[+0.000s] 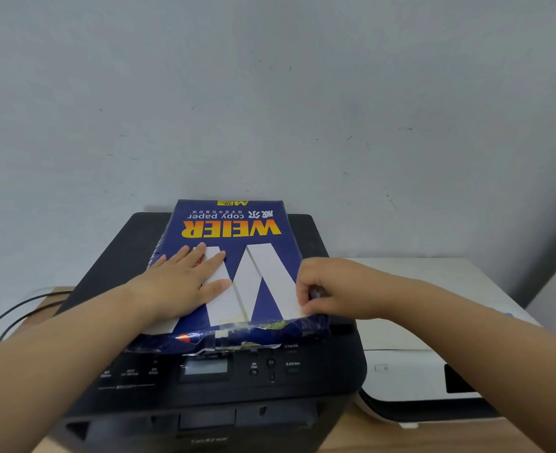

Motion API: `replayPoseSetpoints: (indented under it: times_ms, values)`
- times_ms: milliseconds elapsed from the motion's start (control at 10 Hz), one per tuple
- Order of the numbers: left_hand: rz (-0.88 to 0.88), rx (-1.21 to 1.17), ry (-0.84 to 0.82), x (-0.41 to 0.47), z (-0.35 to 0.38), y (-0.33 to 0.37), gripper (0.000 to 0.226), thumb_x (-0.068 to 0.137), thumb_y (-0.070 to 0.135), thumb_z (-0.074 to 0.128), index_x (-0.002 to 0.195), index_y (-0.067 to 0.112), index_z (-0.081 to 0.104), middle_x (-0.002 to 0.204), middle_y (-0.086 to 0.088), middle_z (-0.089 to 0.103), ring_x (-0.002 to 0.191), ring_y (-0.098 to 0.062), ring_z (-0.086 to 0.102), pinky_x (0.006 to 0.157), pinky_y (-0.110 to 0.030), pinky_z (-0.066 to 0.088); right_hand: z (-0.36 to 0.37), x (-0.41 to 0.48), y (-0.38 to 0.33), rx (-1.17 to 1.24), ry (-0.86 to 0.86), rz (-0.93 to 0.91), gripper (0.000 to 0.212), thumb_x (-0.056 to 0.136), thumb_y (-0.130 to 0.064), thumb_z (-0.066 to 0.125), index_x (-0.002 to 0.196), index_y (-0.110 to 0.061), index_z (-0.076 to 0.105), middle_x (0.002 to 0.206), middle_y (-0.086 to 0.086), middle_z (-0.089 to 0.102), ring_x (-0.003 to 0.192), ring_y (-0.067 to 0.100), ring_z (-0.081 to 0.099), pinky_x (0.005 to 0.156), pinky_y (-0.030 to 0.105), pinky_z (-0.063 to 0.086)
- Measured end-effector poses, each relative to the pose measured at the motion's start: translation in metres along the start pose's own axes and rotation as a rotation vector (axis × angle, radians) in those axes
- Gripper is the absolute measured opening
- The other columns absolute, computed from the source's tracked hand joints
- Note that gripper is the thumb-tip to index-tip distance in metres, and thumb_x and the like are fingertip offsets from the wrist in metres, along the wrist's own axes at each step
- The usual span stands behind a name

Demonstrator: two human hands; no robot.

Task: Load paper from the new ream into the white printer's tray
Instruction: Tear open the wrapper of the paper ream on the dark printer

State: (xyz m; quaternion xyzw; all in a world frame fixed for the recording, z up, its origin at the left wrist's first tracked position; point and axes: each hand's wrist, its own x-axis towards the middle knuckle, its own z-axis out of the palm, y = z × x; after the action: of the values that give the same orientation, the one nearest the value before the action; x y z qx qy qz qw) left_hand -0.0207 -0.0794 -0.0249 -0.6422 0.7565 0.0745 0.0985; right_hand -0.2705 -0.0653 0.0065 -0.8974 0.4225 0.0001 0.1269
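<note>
Left hand flat, fingers spread, on WEIER ream, frame centre; right hand pinching wrapper. Risk: hard tear spills sheets.

Soft, even, cool-toned light fills the scene, with no hard shadows. Beyond the hands the wall is pale and flat, darkening toward the right corner. Below the hands the black printer is dim, its panel lettering blurred. Faint glare glints on the crumpled wrapper edge. Wide-angle distortion stretches the forearms at the edges.
</note>
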Motion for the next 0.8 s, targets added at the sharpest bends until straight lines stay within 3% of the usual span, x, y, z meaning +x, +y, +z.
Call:
replayPoseSetpoints:
  times_ms: [100, 200, 300, 400, 500, 800]
  values:
    - [-0.001, 0.003, -0.004, -0.001, -0.001, 0.001, 0.062, 0.092, 0.056, 0.014, 0.145, 0.035, -0.012, 0.158, -0.001, -0.015, 0.145, -0.022, -0.010, 0.118, -0.044, 0.001, 0.004, -0.005, 0.000, -0.076, 0.055, -0.093, 0.013, 0.088, -0.015, 0.056, 0.091, -0.011, 0.067, 0.111, -0.004, 0.066, 0.105, 0.012, 0.057, 0.093, 0.029, 0.046]
    - [-0.001, 0.003, -0.002, -0.002, -0.001, 0.002, 0.063, 0.092, 0.056, 0.014, 0.145, 0.035, -0.011, 0.158, -0.001, -0.014, 0.146, -0.022, -0.009, 0.118, -0.044, 0.001, 0.008, -0.009, 0.000, -0.065, 0.078, -0.084, 0.024, 0.091, -0.017, 0.052, 0.110, -0.019, 0.067, 0.118, -0.005, 0.067, 0.110, 0.012, 0.059, 0.097, 0.028, 0.047]
    - [-0.003, 0.008, -0.008, -0.002, -0.001, 0.002, 0.063, 0.091, 0.056, 0.014, 0.145, 0.035, -0.012, 0.158, -0.001, -0.014, 0.146, -0.022, -0.009, 0.118, -0.045, 0.001, 0.010, -0.009, 0.006, -0.110, 0.126, -0.170, 0.029, 0.092, -0.014, 0.049, 0.116, -0.017, 0.066, 0.114, 0.001, 0.067, 0.107, 0.017, 0.059, 0.089, 0.017, 0.039]
    - [-0.005, 0.007, -0.008, -0.002, -0.001, 0.002, 0.063, 0.091, 0.056, 0.014, 0.145, 0.035, -0.012, 0.158, -0.001, -0.014, 0.146, -0.022, -0.009, 0.118, -0.045, 0.001, 0.009, -0.010, 0.008, -0.178, 0.140, -0.194, 0.028, 0.093, -0.015, 0.049, 0.113, -0.013, 0.068, 0.112, 0.006, 0.067, 0.106, 0.020, 0.058, 0.086, 0.019, 0.037]
    - [-0.008, 0.003, -0.011, -0.003, -0.002, 0.003, 0.063, 0.091, 0.056, 0.014, 0.145, 0.035, -0.012, 0.158, -0.001, -0.014, 0.146, -0.022, -0.009, 0.117, -0.044, 0.001, 0.009, -0.011, 0.008, -0.270, 0.186, -0.240, 0.023, 0.088, -0.015, 0.054, 0.099, -0.011, 0.073, 0.100, 0.007, 0.071, 0.095, 0.023, 0.064, 0.082, 0.029, 0.050]
    - [-0.011, -0.006, -0.006, -0.004, -0.002, 0.004, 0.063, 0.091, 0.056, 0.014, 0.145, 0.035, -0.011, 0.158, -0.001, -0.014, 0.145, -0.022, -0.009, 0.118, -0.044, 0.001, 0.021, -0.026, 0.016, -0.263, 0.186, -0.169, 0.026, 0.093, -0.018, 0.042, 0.108, -0.008, 0.062, 0.120, 0.008, 0.064, 0.112, 0.026, 0.056, 0.094, 0.038, 0.046]
